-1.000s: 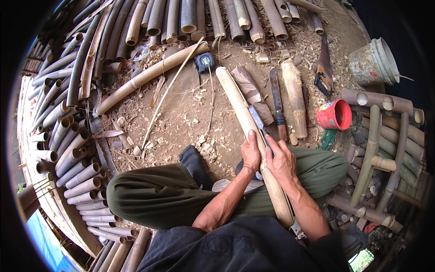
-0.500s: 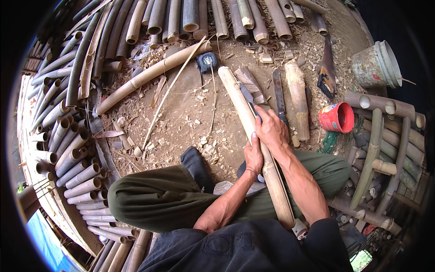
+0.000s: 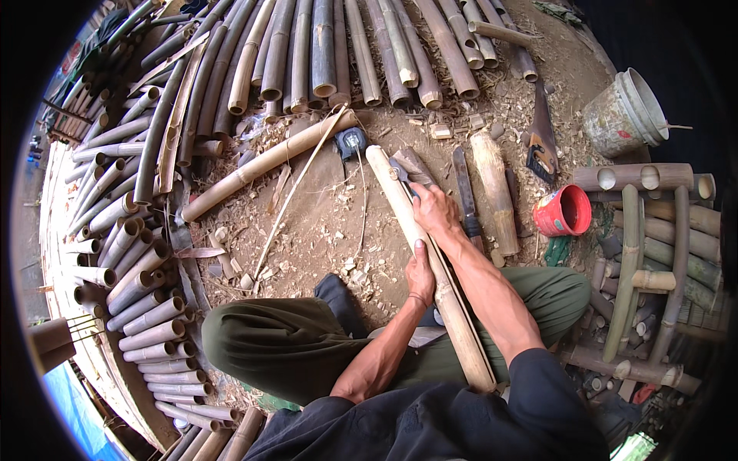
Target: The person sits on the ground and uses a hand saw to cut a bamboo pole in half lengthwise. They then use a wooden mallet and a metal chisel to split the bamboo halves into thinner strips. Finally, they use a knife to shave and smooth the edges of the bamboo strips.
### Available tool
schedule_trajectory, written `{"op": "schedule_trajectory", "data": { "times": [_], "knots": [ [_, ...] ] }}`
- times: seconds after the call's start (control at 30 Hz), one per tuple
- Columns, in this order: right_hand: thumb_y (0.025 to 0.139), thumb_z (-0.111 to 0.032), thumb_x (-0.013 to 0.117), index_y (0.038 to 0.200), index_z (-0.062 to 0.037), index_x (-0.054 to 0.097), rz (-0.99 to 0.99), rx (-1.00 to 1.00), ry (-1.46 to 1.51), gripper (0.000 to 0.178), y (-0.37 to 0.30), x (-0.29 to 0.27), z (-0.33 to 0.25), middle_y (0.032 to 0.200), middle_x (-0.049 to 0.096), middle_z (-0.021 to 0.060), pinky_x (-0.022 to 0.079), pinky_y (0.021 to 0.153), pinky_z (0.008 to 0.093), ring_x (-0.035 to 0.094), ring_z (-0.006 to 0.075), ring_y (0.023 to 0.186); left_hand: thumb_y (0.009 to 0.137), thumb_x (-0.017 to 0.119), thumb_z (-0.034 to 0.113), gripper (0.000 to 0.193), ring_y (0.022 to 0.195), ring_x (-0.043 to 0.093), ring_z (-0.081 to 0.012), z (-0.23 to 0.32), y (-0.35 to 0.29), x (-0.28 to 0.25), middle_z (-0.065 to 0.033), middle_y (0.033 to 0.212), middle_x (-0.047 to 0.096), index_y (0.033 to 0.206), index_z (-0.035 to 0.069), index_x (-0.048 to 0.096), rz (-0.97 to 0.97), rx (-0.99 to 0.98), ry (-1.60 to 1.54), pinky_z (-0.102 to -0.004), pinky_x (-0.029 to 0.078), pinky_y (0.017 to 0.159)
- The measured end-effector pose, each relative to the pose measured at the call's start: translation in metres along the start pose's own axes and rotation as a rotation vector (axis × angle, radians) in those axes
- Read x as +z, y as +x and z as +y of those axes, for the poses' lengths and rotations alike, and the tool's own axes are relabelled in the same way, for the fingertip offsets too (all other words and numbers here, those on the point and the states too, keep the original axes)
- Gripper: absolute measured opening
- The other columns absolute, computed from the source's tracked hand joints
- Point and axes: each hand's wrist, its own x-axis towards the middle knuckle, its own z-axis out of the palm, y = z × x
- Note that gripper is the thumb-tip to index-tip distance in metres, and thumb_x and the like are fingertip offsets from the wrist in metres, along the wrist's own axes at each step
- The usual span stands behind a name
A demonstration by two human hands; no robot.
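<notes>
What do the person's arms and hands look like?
Both the left hand and right hand are bare, without gloves. The forearms are lean and uncovered. A thin, dark band circles the left wrist, and a dark, loose sleeve covers the upper right arm.

The right hand [image 3: 437, 210] hides part of the knife [image 3: 400, 172] that it grips.
</notes>
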Motion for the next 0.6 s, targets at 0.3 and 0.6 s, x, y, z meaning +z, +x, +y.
{"op": "schedule_trajectory", "data": {
  "times": [0.3,0.6],
  "knots": [
    [0.089,-0.018,0.061,0.122,-0.0130,0.067,-0.107,0.135,0.072,0.034,0.058,-0.011,-0.020,0.102,0.071,0.0179,0.057,0.076,0.0421,0.070,0.0304,0.091,0.096,0.043,0.063,0.073,0.086,0.060,-0.0177,0.019,-0.001,0.017,-0.0121,0.093,0.066,0.110,-0.007,0.062,0.010,0.050,-0.007,-0.0331,0.049,0.082],
    [0.095,-0.019,0.055,0.131,-0.0064,0.059,0.123,-0.078,0.439,0.038,-0.004,-0.077,-0.056,0.113,0.067,0.0168,0.054,0.084,0.0366,0.067,0.0302,0.097,0.092,0.046,0.067,0.068,0.059,0.067,-0.0278,0.007,-0.002,-0.012,-0.0150,0.075,0.064,0.103,0.001,0.054,-0.143,-0.181,-0.377,-0.0403,0.057,0.052]
  ]
}}
